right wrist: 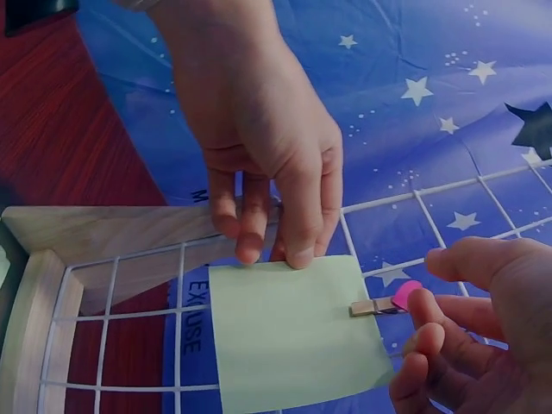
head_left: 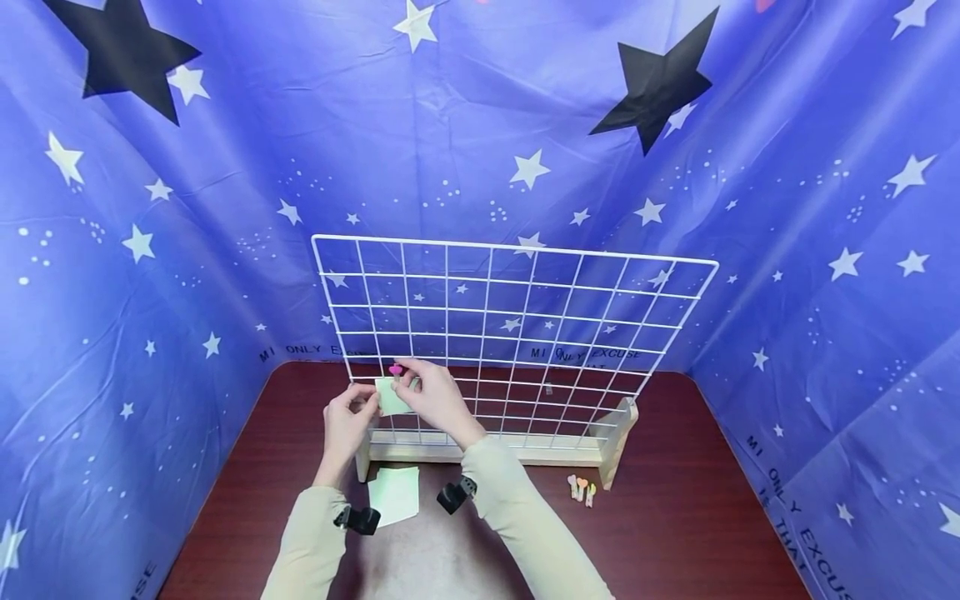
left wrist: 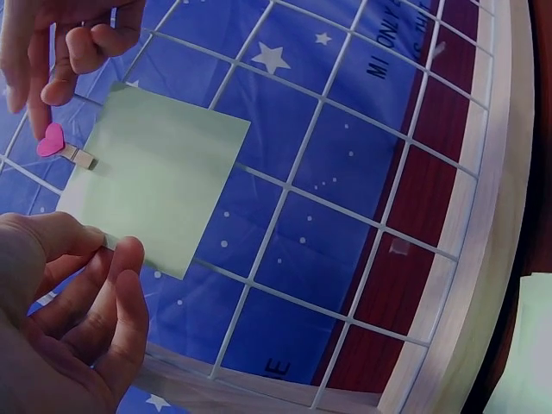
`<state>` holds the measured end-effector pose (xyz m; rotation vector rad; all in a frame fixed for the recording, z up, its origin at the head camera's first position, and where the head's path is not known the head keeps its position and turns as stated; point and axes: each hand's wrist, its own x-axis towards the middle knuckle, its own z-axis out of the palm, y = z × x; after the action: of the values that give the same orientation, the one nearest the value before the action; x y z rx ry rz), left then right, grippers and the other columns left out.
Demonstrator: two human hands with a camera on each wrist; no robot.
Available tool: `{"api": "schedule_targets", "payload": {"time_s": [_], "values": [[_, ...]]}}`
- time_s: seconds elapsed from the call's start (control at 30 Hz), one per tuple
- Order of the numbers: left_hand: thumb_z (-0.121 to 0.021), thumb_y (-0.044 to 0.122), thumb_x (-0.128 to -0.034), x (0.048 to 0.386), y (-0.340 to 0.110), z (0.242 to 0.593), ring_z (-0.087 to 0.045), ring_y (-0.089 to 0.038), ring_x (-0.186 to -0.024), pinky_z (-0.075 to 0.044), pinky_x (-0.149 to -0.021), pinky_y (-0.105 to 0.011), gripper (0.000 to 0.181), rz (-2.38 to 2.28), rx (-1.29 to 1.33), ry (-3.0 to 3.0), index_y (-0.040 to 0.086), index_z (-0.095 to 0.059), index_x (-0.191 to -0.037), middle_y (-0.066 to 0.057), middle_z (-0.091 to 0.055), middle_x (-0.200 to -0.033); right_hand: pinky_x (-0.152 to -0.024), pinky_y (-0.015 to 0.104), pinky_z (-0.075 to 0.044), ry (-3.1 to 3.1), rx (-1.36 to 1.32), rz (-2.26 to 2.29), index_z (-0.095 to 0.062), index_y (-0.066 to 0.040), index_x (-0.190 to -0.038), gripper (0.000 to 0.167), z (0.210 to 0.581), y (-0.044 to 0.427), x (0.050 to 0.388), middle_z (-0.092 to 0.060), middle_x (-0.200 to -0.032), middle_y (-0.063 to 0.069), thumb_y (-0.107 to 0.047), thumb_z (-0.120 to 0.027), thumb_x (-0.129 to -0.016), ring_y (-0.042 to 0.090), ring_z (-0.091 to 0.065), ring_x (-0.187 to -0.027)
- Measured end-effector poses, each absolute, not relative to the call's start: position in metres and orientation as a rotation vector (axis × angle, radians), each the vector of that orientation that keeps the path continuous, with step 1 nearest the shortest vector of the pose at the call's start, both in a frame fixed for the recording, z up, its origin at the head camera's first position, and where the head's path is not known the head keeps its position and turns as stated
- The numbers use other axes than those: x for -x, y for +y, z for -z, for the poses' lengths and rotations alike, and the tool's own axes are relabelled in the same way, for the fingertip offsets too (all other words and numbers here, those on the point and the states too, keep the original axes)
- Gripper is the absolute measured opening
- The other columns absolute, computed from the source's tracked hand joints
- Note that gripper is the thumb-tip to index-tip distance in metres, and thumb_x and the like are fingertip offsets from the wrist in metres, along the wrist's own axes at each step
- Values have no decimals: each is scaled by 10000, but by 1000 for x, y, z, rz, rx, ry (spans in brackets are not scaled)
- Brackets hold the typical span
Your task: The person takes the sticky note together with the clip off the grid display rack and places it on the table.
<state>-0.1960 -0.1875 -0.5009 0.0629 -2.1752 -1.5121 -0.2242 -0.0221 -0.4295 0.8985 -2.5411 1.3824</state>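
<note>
A pale green square of paper [left wrist: 164, 172] lies against the white wire grid [head_left: 491, 312] near its lower left. A small wooden clothespin [right wrist: 373, 307] with a pink heart [right wrist: 405, 295] grips one edge of the paper. My left hand [head_left: 347, 417] pinches another edge between thumb and fingers. Beside the heart is my right hand [head_left: 438, 400], its thumb and fingers parted around the clip; in the right wrist view [right wrist: 483, 319] a fingertip is at or very near the heart. Whether the clip also bites a grid wire cannot be told.
The grid stands in a wooden base [head_left: 487, 454] on a dark red table [head_left: 697, 500]. More green paper [head_left: 393, 493] lies in front of the base at left. Several small heart clothespins [head_left: 581, 490] lie at right. Blue star-patterned cloth [head_left: 465, 108] surrounds the table.
</note>
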Motion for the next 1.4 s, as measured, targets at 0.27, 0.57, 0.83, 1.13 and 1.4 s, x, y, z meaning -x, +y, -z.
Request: {"api": "schedule_targets", "payload": {"time_s": [0.27,0.57,0.83,1.13,1.4], "values": [[-690,-53,-834,197,-187,501,-624,-138,-500,-484,-496,-152,56,1526,-56,-2168,-40,-701,-887,-139,-647,-609,-472,183,-364,-2538,-845,-1312,-663,-12,-1167,312,435,-27,226,-578,-716,-74,-123,-667,-875,65,-488,-550],[-680,-59,-836,197,-187,501,-592,-72,-477,-480,-477,-164,61,1528,-76,-2169,-41,-697,-892,-147,-647,-608,-460,191,-295,-2477,-719,-1365,-712,-103,-997,141,441,-33,224,-479,-643,-84,-94,-690,-858,59,-397,-515],[-677,-47,-838,199,-187,502,-587,-120,-448,-437,-434,-164,64,1522,-102,-2182,-25,-706,-890,-171,-647,-607,-464,199,-276,-2456,-605,-1334,-732,-96,-941,112,441,-39,221,-382,-593,-97,-74,-674,-847,33,-329,-496],[-680,-44,-836,199,-188,501,-633,-300,-503,-443,-438,-163,62,1525,-134,-2184,-15,-713,-880,-98,-644,-574,-440,207,-245,-2396,-593,-1339,-735,-105,-901,77,442,-43,221,-329,-544,-111,-66,-688,-854,23,-281,-467],[-679,-35,-843,196,-190,501,-640,-215,-516,-459,-481,-150,64,1504,-118,-2211,-18,-711,-896,-131,-656,-613,-518,174,-368,-2262,-582,-1366,-706,-70,-869,63,451,-49,221,-609,-705,-27,-16,-682,-848,29,-451,-585]]}}
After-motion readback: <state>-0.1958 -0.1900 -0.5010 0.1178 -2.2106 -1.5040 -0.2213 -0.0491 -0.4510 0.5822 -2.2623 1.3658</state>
